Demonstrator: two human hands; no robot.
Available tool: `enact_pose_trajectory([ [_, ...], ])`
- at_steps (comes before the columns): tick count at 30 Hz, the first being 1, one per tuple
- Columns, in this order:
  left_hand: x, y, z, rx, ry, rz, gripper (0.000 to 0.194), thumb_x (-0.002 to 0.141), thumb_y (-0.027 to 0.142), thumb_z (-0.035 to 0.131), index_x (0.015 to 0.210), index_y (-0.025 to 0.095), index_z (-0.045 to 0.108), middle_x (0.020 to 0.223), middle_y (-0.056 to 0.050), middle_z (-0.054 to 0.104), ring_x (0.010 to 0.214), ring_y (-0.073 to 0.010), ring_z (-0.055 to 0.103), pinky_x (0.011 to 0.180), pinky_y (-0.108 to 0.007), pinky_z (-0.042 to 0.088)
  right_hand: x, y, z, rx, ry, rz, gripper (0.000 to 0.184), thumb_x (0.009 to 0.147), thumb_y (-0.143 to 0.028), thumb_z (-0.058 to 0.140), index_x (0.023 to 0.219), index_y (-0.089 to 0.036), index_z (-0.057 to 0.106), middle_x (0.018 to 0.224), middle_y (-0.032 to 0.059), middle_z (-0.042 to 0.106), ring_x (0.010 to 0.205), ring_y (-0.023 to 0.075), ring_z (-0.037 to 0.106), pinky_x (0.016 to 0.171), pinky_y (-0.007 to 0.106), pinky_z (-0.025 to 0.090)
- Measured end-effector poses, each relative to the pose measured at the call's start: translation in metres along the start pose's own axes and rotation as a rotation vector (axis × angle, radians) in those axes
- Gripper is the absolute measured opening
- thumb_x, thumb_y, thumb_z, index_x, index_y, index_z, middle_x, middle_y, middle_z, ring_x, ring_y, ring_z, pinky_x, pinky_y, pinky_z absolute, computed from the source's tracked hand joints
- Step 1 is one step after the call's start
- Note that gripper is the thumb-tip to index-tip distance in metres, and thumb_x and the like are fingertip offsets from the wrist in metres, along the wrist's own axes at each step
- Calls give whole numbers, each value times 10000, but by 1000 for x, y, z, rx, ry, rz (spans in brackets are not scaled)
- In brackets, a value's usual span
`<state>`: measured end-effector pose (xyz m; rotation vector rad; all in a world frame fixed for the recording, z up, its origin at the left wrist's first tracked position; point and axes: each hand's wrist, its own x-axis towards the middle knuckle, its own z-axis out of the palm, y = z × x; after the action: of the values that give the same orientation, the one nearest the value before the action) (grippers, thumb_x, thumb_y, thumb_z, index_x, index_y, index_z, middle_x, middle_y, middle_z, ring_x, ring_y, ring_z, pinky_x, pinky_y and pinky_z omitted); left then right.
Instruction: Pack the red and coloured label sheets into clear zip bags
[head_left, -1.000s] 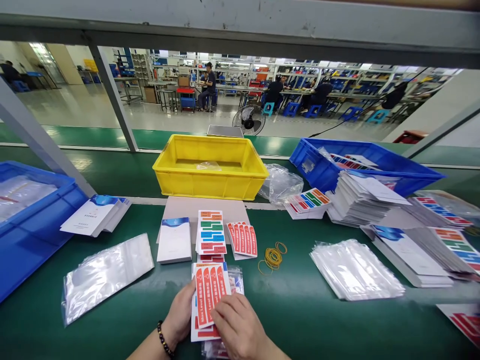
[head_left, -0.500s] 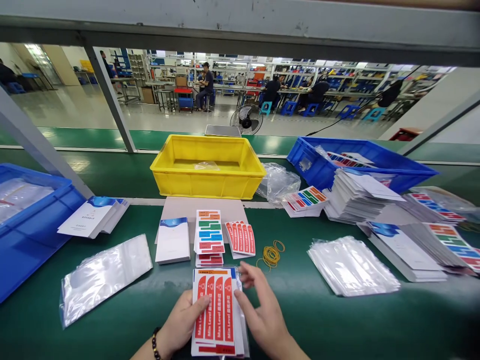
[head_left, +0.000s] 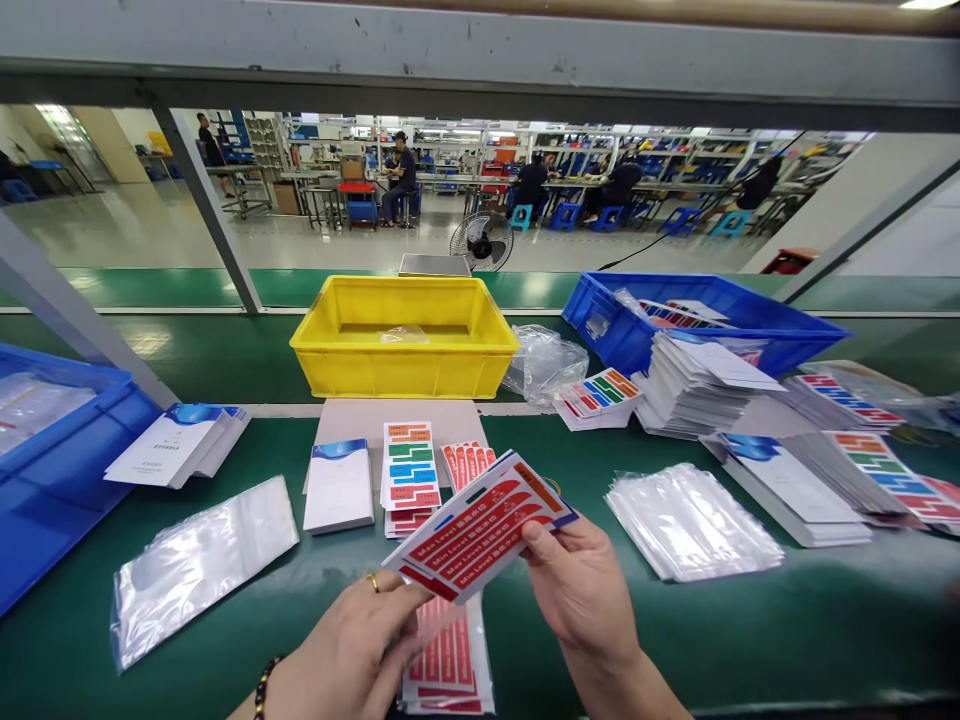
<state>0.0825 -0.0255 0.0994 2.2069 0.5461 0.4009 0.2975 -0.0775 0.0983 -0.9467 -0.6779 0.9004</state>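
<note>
My right hand grips a tilted stack of sticker sheets at its right end, thumb on top. Red "Max Level" and "Min Level" strips show on the top sheet. At the stack's lower left end is my left hand, wearing a ring, its fingers closed; what they pinch is hidden and blurred. Below the raised stack, more red-strip sheets in clear plastic lie on the green table. Just beyond stand a pile of white booklets, colored sticker sheets and red sticker sheets, the last partly covered.
Clear bags lie at left and right. A yellow bin stands behind, with blue bins at left and back right. Booklet stacks fill the right side. A metal frame crosses ahead; people sit beyond.
The red-strip stack has been lifted and turned to a slant, with my right hand now gripping its right end. My left thumb has left the stack's face, and sheets beneath are now visible.
</note>
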Motion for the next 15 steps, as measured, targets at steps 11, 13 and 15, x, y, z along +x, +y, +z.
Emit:
enact_pose_trajectory([
  [11, 3, 6, -9, 151, 115, 185, 226, 817, 128, 467, 914, 232, 642, 893, -90, 614, 809, -207, 550, 669, -324, 481, -3, -6, -4, -258, -222, -12, 127, 779, -246, 637, 872, -203, 712, 857, 58, 722, 751, 204, 662, 701, 332, 554],
  [13, 2, 5, -7, 148, 161, 165, 208, 820, 120, 457, 889, 210, 632, 908, -90, 576, 817, -198, 541, 661, -321, 497, -3, -13, -4, -342, -248, -43, 145, 795, -229, 617, 908, -217, 708, 856, 45, 721, 744, 186, 657, 687, 293, 547],
  [15, 2, 4, -4, 140, 200, 146, 217, 823, 106, 446, 906, 202, 621, 949, -95, 541, 868, -199, 531, 694, -329, 509, -3, -20, -1, -428, -280, -67, 161, 807, -215, 599, 930, -232, 702, 859, 30, 719, 753, 173, 652, 688, 266, 535],
])
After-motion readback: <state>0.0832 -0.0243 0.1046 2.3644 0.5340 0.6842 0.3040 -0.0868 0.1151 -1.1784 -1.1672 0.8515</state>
